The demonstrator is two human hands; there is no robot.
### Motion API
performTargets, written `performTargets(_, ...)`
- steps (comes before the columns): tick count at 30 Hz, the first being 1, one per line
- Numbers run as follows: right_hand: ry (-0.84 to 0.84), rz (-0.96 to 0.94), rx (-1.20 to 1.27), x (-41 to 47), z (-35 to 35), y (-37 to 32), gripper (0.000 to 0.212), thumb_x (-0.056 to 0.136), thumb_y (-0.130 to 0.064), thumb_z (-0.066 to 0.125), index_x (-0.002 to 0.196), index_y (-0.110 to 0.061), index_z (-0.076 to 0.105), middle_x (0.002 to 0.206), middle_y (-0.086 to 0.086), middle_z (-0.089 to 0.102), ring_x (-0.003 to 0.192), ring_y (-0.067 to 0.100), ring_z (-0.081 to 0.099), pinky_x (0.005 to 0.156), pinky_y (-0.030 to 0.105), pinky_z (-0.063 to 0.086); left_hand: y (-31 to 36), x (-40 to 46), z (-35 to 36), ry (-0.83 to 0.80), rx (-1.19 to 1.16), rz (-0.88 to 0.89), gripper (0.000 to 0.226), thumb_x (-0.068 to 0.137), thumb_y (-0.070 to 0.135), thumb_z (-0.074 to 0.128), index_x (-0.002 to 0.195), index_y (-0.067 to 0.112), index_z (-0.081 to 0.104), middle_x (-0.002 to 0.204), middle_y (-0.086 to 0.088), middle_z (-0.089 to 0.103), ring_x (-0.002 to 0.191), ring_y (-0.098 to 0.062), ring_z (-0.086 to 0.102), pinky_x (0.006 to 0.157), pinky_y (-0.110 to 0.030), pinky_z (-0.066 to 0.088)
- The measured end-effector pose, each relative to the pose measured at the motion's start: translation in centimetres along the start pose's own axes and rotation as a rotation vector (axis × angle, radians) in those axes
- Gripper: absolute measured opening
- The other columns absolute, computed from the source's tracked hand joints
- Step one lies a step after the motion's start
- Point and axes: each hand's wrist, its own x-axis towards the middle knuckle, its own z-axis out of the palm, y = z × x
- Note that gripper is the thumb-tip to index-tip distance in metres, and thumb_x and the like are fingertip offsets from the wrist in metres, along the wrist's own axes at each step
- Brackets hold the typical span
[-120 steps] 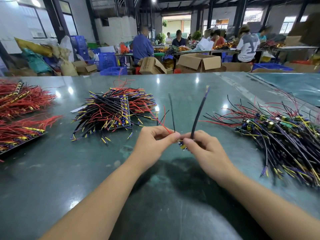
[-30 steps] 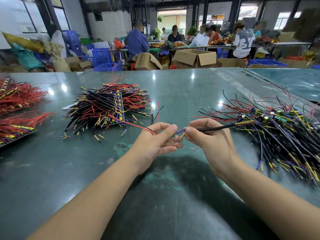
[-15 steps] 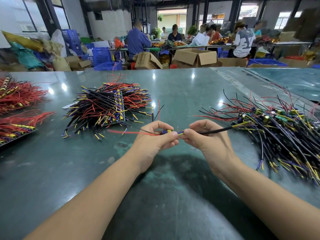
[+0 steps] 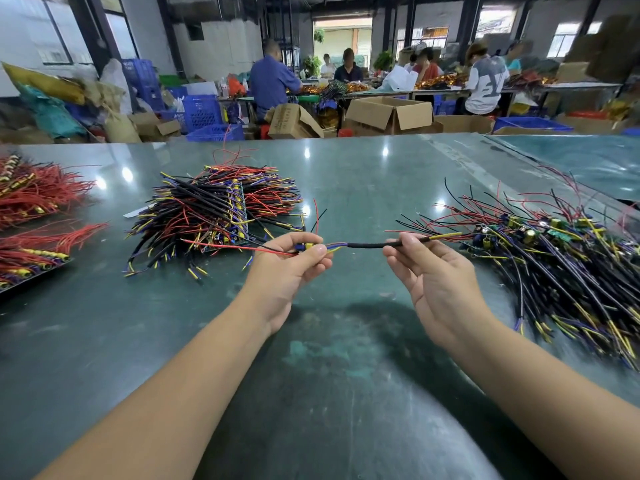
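Above green table [image 4: 346,368], black-sleeved wire [image 4: 366,245]

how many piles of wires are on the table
4: a red pile at far left, a second red pile nearer the camera, a mixed pile left of centre, a loose pile at right. More may lie out of frame.

Table [image 4: 346,375] spreads before me. My left hand [image 4: 291,268] and right hand [image 4: 436,275] hang above its near middle, apart, with a cable [image 4: 363,244] stretched level between them, one end pinched in each. Wire heap [image 4: 211,216] lies behind and left of my left hand. Second heap [image 4: 554,258] sprawls right of my right hand, near the cable's end. Two wire bundles [image 4: 34,202] at the far left edge, one behind the other. Boxes [image 4: 391,114] and crates [image 4: 202,112] stand behind the table.
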Motion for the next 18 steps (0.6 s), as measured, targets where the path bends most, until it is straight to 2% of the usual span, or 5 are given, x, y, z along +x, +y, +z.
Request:
performTargets(5,-0.013,0.038,0.037,0.2,0.1,-0.7,0.014,0.093,-0.006,0.054,0.083,-0.002,0.062,0.067,0.004,0.071,0.063,0.009,0.068,0.062,0.014,0.054,0.3,0.0,-0.1,-0.025,0.018,-0.001,0.016,0.086,-0.008,0.058,0.082,0.007,0.062,0.059,-0.003,0.067,0.051,-0.006,0.062,0.051,-0.012,0.05)
performTargets(9,-0.057,0.162,0.215,0.1,0.3,-1.4,0.023,0.087,-0.007,0.059,0.067,-0.006,0.07,0.073,0.007,0.07,0.062,0.008,0.066,0.058,0.013,0.053,1.1,-0.1,-0.3,-0.081,0.04,0.051,0.017,0.086,-0.007,0.057,0.082,0.008,0.062,0.06,-0.003,0.067,0.053,-0.005,0.062,0.052,-0.011,0.049)
performTargets(11,-0.12,0.201,0.257,0.1,0.4,-1.7,0.02,0.079,-0.009,0.062,0.062,-0.007,0.072,0.075,0.008,0.07,0.063,0.008,0.067,0.058,0.013,0.053,1.5,-0.1,-0.4,-0.095,0.027,0.066,0.017,0.086,-0.008,0.056,0.082,0.008,0.062,0.06,-0.002,0.067,0.054,-0.006,0.062,0.052,-0.012,0.049)
performTargets(14,-0.161,0.207,0.243,0.2,0.5,-1.8,0.015,0.075,-0.011,0.063,0.064,-0.008,0.073,0.076,0.007,0.07,0.065,0.008,0.067,0.06,0.013,0.054,1.4,-0.3,-0.5,-0.102,0.015,0.077,0.017,0.085,-0.008,0.056,0.082,0.008,0.061,0.06,-0.003,0.067,0.055,-0.006,0.063,0.053,-0.012,0.05)
performTargets(18,-0.021,0.163,0.174,0.6,-0.3,-1.6,0.016,0.09,-0.013,0.059,0.079,-0.006,0.069,0.069,0.001,0.068,0.061,0.007,0.066,0.058,0.013,0.053,0.8,-0.6,-0.4,-0.099,0.086,0.106,0.018,0.085,-0.008,0.058,0.081,0.009,0.062,0.06,-0.001,0.067,0.055,-0.007,0.063,0.055,-0.013,0.05)
